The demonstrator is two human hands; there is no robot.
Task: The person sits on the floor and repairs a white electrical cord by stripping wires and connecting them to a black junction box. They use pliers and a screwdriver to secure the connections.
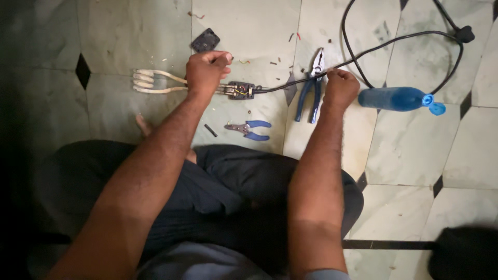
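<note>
I sit on a tiled floor. My left hand (206,72) is closed over the joint between a pale coiled heating element (150,82) and its dark open terminal box (241,90) with coloured wires inside. My right hand (340,88) is a fist on the black cable (306,83) that runs out of the box, right beside blue-handled combination pliers (311,88) lying on the floor. A small blue-handled wire stripper (249,128) lies in front of the box, nearer my knees.
A square dark cover plate (205,41) lies beyond my left hand. A blue plastic bottle (397,98) lies on its side to the right. The cable loops to a black plug (464,34) at top right. Wire scraps litter the tiles. A dark object (464,254) sits bottom right.
</note>
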